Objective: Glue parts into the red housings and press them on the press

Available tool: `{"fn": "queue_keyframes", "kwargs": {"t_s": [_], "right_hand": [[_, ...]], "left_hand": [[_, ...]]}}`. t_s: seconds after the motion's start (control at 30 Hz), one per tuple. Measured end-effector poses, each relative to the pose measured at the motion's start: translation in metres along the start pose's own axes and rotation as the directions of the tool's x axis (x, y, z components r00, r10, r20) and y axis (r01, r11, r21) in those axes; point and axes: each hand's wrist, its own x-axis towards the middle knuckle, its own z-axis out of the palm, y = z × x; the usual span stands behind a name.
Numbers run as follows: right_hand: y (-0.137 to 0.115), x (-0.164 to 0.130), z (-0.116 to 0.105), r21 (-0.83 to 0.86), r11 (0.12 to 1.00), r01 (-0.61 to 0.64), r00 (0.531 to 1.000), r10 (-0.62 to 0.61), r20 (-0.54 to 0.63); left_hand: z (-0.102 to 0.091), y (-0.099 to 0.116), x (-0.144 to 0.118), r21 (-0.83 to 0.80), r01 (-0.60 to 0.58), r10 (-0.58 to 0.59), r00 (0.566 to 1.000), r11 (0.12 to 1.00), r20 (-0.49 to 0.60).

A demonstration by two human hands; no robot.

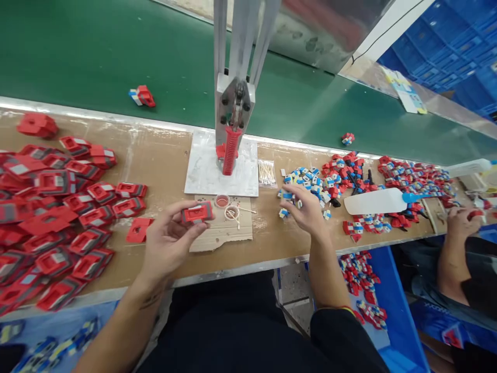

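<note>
Your left hand (169, 241) fingers clamp a red part (197, 213) above the near surface (163, 155). Your right hand (308, 210), fingers apart, reaches the blue pieces (306, 178); careless raking could scatter them.

A flat red plastic piece (198, 213) with a grey centre sits level, pinched above the cardboard; small blue-and-white parts (301, 182) lie heaped nearby. Both are on the brown bench.

— Brown bench (163, 155), bearing what?
— Heaped red housings (50, 217) at left; centred, a press (233, 129) on its grey plate, cotton swabs (267, 172) beside; cardboard scrap (221, 228) with two small cups; at right, small red-blue parts (349, 181).
</note>
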Motion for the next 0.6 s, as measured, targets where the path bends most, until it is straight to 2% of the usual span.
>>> {"fn": "queue_keyframes", "kwargs": {"t_s": [0.03,0.07,0.1,0.13,0.2,0.3,0.4,0.6], "right_hand": [[-0.006,-0.009,0.003,0.213,0.977,-0.011,0.990,0.040,-0.133],[-0.013,-0.019,0.008,0.412,0.911,-0.005,0.967,0.109,-0.230],[-0.021,-0.028,0.015,0.575,0.818,0.002,0.943,0.191,-0.274],[-0.030,-0.037,0.024,0.695,0.719,-0.003,0.925,0.267,-0.271],[-0.049,-0.050,0.043,0.831,0.553,-0.052,0.904,0.380,-0.196],[-0.070,-0.058,0.064,0.905,0.414,-0.094,0.898,0.428,-0.102],[-0.075,-0.057,0.072,0.913,0.394,-0.109,0.932,0.360,-0.044],[-0.070,-0.056,0.076,0.807,0.589,-0.043,0.983,0.170,-0.072]], "left_hand": [[0.005,0.003,-0.005,-0.007,0.027,-0.027,0.999,1.000,0.020],[0.010,0.006,-0.010,-0.011,0.048,-0.048,0.998,0.999,0.042],[0.016,0.007,-0.015,-0.011,0.058,-0.057,0.996,0.998,0.063],[0.022,0.009,-0.018,-0.005,0.058,-0.057,0.995,0.998,0.082],[0.033,0.010,-0.024,0.025,0.044,-0.047,0.993,0.999,0.104],[0.041,0.011,-0.029,0.084,0.026,-0.034,0.995,0.996,0.099],[0.042,0.011,-0.031,0.094,0.042,-0.049,0.996,0.995,0.076],[0.037,0.009,-0.034,0.013,0.128,-0.129,0.991,0.992,0.045]]}}
